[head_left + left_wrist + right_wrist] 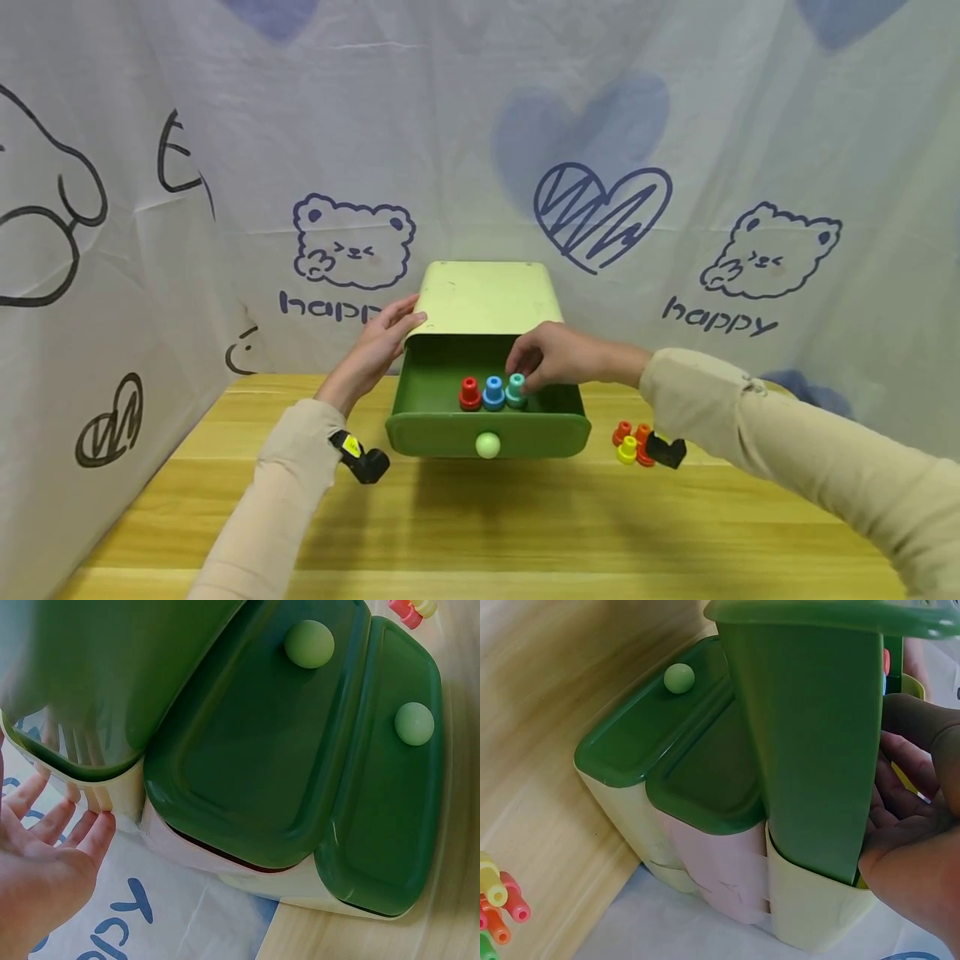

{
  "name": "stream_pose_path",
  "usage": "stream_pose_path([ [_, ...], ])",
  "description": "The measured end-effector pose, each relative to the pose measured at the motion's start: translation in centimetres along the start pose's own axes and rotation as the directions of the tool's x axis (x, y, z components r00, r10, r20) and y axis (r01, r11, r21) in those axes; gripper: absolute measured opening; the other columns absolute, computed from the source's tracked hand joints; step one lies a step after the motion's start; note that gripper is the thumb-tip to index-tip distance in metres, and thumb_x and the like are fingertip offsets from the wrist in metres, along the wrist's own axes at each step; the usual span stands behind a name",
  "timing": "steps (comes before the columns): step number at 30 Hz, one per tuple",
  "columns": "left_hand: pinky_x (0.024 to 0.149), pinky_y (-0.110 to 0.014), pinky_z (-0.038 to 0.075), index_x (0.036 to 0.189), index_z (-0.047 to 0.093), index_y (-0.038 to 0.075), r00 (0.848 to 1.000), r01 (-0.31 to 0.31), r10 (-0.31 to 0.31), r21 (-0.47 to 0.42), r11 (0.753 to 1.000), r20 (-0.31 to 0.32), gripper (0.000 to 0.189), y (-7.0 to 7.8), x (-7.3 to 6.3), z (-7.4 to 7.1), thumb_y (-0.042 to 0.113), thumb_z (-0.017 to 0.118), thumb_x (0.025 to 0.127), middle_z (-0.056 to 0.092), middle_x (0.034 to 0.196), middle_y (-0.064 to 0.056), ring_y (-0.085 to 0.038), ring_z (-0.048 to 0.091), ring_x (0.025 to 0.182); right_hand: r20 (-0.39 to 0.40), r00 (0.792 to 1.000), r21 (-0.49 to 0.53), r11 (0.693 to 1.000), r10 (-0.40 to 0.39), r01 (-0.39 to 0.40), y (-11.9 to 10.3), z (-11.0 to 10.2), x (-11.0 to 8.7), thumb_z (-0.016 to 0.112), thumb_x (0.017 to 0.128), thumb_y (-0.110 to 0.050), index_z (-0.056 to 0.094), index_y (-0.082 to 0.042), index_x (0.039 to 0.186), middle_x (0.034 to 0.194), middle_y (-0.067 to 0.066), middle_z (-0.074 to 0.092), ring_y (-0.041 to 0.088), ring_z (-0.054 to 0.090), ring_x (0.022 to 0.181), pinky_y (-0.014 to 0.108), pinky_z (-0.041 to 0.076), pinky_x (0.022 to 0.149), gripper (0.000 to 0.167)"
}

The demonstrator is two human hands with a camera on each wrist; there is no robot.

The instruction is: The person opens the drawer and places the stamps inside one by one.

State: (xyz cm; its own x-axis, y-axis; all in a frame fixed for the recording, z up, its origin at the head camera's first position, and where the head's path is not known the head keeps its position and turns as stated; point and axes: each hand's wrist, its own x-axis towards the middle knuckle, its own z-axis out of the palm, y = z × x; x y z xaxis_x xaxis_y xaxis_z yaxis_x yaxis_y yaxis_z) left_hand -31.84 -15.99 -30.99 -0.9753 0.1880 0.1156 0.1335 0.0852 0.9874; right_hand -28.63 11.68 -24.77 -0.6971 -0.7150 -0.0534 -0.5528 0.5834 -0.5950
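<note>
A small drawer cabinet has its green top drawer pulled out. Inside, a red peg, a blue peg and a teal peg stand upright in a row. My right hand reaches over the drawer's right wall and pinches the teal peg, thumb at its right side. In the right wrist view the drawer wall hides that peg. My left hand rests against the cabinet's left side; the left wrist view shows its fingers extended, fingertips touching the cream casing.
Several red, orange and yellow pegs lie on the wooden table right of the cabinet, partly behind the wrist camera. Below the pulled-out drawer are two closed green drawers with round knobs. A printed cloth hangs behind.
</note>
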Motion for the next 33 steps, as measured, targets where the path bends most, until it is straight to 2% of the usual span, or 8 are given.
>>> stream_pose_path([
  [11, 0.116, -0.049, 0.016, 0.153, 0.025, 0.012, 1.0, 0.011, -0.011, 0.001, 1.0, -0.01, 0.063, -0.1, 0.1, 0.2, 0.03, 0.052, 0.1, 0.021, 0.158, -0.011, -0.028, 0.02, 0.143, -0.02, 1.0, 0.102, 0.995, 0.008, -0.006, 0.2, -0.2, -0.6, 0.072, 0.08, 0.007, 0.068, 0.006, 0.099, 0.089, 0.007, 0.069, 0.017, 0.064, 0.082, 0.029, 0.057, 0.075, 0.02],
  [18, 0.115, -0.052, 0.014, 0.154, 0.025, 0.01, 1.0, -0.01, 0.01, -0.016, 1.0, 0.004, 0.063, -0.1, 0.2, 0.1, 0.028, 0.052, 0.1, 0.022, 0.157, -0.011, -0.03, 0.02, 0.143, -0.098, 0.994, 0.189, 0.982, 0.047, -0.028, -0.2, -0.7, -2.2, 0.071, 0.084, -0.001, 0.067, 0.004, 0.107, 0.099, 0.011, 0.069, 0.02, 0.063, 0.092, 0.031, 0.056, 0.081, 0.024],
  [21, 0.115, -0.051, 0.016, 0.153, 0.025, 0.01, 1.0, -0.011, 0.011, -0.016, 1.0, 0.005, 0.062, -0.1, 0.1, 0.1, 0.029, 0.052, 0.1, 0.023, 0.157, -0.011, -0.029, 0.022, 0.142, -0.146, 0.988, 0.211, 0.978, 0.044, -0.013, -0.8, -0.7, -3.2, 0.069, 0.086, -0.005, 0.066, 0.005, 0.111, 0.105, 0.015, 0.068, 0.022, 0.063, 0.094, 0.033, 0.055, 0.083, 0.026],
  [24, 0.115, -0.05, 0.017, 0.153, 0.026, 0.01, 1.0, -0.012, 0.012, -0.014, 1.0, 0.006, 0.062, -0.1, 0.1, 0.1, 0.029, 0.052, 0.1, 0.024, 0.157, -0.011, -0.029, 0.022, 0.142, -0.209, 0.977, 0.196, 0.981, 0.026, 0.015, -1.7, -0.4, -4.3, 0.068, 0.088, -0.008, 0.067, 0.003, 0.112, 0.108, 0.014, 0.068, 0.022, 0.062, 0.097, 0.034, 0.053, 0.085, 0.026],
  [28, 0.115, -0.049, 0.018, 0.153, 0.026, 0.009, 1.0, -0.017, 0.017, -0.022, 1.0, 0.007, 0.062, -0.1, 0.1, 0.2, 0.029, 0.052, 0.1, 0.024, 0.156, -0.012, -0.028, 0.023, 0.142, -0.308, 0.951, 0.183, 0.98, -0.018, 0.078, -3.1, 0.9, -5.9, 0.069, 0.089, -0.009, 0.068, 0.0, 0.112, 0.106, 0.012, 0.068, 0.021, 0.062, 0.097, 0.034, 0.053, 0.085, 0.025],
  [30, 0.115, -0.049, 0.018, 0.153, 0.026, 0.009, 1.0, -0.016, 0.017, -0.025, 1.0, 0.007, 0.062, 0.0, 0.1, 0.2, 0.028, 0.052, 0.1, 0.025, 0.156, -0.012, -0.028, 0.023, 0.142, -0.349, 0.936, 0.202, 0.973, -0.034, 0.111, -3.7, 1.9, -6.7, 0.069, 0.088, -0.007, 0.067, 0.0, 0.112, 0.105, 0.011, 0.068, 0.02, 0.062, 0.095, 0.032, 0.054, 0.081, 0.025],
  [33, 0.115, -0.049, 0.018, 0.153, 0.026, 0.01, 1.0, -0.016, 0.016, -0.026, 1.0, 0.005, 0.062, 0.0, 0.1, 0.1, 0.028, 0.052, 0.1, 0.025, 0.156, -0.011, -0.028, 0.023, 0.142, -0.376, 0.925, 0.26, 0.951, -0.058, 0.165, -4.3, 3.3, -7.6, 0.068, 0.089, -0.006, 0.065, 0.002, 0.113, 0.107, 0.011, 0.067, 0.02, 0.062, 0.095, 0.03, 0.057, 0.075, 0.026],
])
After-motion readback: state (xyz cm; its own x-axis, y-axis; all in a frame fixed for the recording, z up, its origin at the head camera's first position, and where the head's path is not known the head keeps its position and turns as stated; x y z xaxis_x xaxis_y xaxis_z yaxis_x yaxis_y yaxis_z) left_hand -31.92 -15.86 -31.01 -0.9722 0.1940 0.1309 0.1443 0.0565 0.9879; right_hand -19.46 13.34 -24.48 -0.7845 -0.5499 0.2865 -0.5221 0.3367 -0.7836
